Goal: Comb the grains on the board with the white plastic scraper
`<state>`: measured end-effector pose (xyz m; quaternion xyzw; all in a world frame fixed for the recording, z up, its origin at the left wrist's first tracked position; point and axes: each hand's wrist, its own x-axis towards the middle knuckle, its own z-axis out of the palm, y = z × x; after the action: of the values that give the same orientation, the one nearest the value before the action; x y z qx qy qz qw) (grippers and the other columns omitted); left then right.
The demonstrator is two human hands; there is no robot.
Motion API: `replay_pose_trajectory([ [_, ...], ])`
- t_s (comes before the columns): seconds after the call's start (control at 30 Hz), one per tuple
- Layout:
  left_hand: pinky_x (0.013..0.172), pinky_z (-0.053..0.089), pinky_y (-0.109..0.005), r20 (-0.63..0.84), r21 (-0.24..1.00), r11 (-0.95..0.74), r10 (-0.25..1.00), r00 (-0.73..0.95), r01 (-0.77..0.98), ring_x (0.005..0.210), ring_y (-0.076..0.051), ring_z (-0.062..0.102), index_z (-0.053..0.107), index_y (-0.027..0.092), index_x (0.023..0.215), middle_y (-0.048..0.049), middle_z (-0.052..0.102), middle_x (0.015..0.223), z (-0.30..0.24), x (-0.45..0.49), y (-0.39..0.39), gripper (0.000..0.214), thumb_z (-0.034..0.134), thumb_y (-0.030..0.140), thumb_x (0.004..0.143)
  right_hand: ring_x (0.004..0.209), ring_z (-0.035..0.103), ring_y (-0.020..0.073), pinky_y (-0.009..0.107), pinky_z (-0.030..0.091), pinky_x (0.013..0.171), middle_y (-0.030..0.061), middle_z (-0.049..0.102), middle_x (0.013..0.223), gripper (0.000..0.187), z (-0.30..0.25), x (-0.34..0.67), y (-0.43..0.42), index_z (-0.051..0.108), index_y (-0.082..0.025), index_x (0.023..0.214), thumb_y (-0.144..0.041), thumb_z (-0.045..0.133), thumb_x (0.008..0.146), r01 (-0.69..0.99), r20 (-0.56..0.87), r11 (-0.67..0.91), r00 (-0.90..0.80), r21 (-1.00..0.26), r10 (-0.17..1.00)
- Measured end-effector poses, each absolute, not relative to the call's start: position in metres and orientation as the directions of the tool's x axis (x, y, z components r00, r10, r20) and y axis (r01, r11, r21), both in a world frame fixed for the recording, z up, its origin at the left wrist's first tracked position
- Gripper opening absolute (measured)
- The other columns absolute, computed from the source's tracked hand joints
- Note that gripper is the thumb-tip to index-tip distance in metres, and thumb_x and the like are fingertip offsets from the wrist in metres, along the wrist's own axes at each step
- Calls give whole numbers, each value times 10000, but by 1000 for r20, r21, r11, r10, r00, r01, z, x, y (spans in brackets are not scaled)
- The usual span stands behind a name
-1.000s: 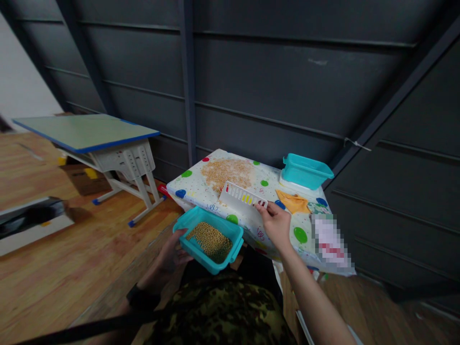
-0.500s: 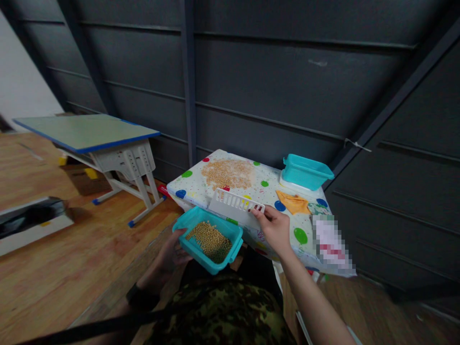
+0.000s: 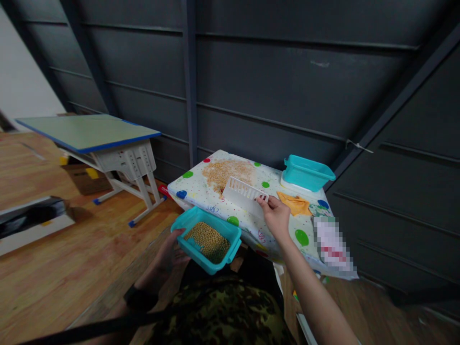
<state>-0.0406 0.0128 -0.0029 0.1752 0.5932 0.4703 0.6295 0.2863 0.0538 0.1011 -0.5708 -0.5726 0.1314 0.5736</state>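
Note:
Closed on the left rim of a teal plastic bin (image 3: 233, 233), my left hand (image 3: 171, 251) holds it just below the table's front edge. Round yellowish beans (image 3: 210, 238), perhaps soybeans, cover much of its bottom. In my right hand (image 3: 276, 214) is the right end of a white slotted plastic strip (image 3: 242, 195), like a small divider, pinched between thumb and fingers. The strip stands on edge over the tablecloth, touching or very near a spread-out heap of beans (image 3: 224, 171). Part of that heap is hidden behind it.
A second teal bin (image 3: 309, 173) stands on something white at the table's back right. In front of it lies an orange cloth (image 3: 294, 203). The table has a balloon-print cover (image 3: 212, 208). A green-topped desk (image 3: 86, 130) is to the left, and a dark panelled wall (image 3: 273, 96) rises behind.
My right hand has moved the white strip away from the bin and up the table, to the near edge of the bean heap. The bin in my left hand has barely shifted.

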Motion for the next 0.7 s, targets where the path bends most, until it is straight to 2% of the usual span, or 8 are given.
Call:
replay_pose_trajectory([
  [0.13, 612, 693, -375, -594, 766, 509, 795, -128, -392, 768, -253, 767, 672, 211, 1177, -51, 741, 977, 7, -43, 10, 278, 758, 371, 967, 597, 496, 175, 300, 354, 576, 2, 610, 598, 477, 104, 282, 58, 696, -220, 684, -657, 694, 875, 520, 525, 336, 269, -785, 808],
  [0.27, 610, 699, -373, -592, 766, 498, 793, -143, -406, 741, -244, 766, 657, 234, 1178, -13, 721, 918, 9, -44, 10, 295, 796, 363, 952, 578, 462, 163, 299, 344, 577, -20, 541, 563, 500, 107, 278, 59, 613, -237, 628, -663, 690, 877, 532, 530, 344, 245, -774, 812],
  [0.4, 613, 706, -386, -613, 743, 518, 780, -122, -424, 745, -249, 778, 649, 237, 1181, -12, 728, 961, 3, -46, 13, 325, 816, 371, 937, 571, 433, 149, 295, 321, 574, -30, 522, 565, 465, 106, 274, 54, 571, -244, 617, -613, 685, 877, 519, 520, 349, 228, -780, 823],
  [0.53, 624, 714, -406, -609, 743, 517, 786, -108, -424, 773, -265, 793, 658, 219, 1165, -29, 736, 983, 0, -47, 14, 351, 828, 398, 915, 555, 403, 141, 292, 282, 556, -40, 477, 531, 511, 103, 273, 50, 520, -252, 582, -629, 687, 883, 541, 529, 342, 238, -769, 814],
  [0.6, 636, 717, -400, -588, 754, 500, 803, -98, -427, 774, -262, 796, 662, 223, 1178, -23, 737, 947, 2, -46, 13, 370, 833, 404, 905, 554, 432, 148, 292, 295, 556, -33, 512, 534, 497, 102, 273, 47, 571, -242, 599, -626, 693, 891, 544, 532, 340, 242, -767, 811],
  [0.7, 619, 715, -392, -592, 757, 496, 797, -125, -425, 734, -247, 782, 657, 229, 1173, -23, 737, 932, 7, -43, 11, 349, 823, 387, 909, 578, 535, 177, 300, 361, 577, 7, 666, 614, 428, 100, 274, 43, 716, -216, 708, -598, 702, 900, 534, 525, 335, 255, -777, 812],
])
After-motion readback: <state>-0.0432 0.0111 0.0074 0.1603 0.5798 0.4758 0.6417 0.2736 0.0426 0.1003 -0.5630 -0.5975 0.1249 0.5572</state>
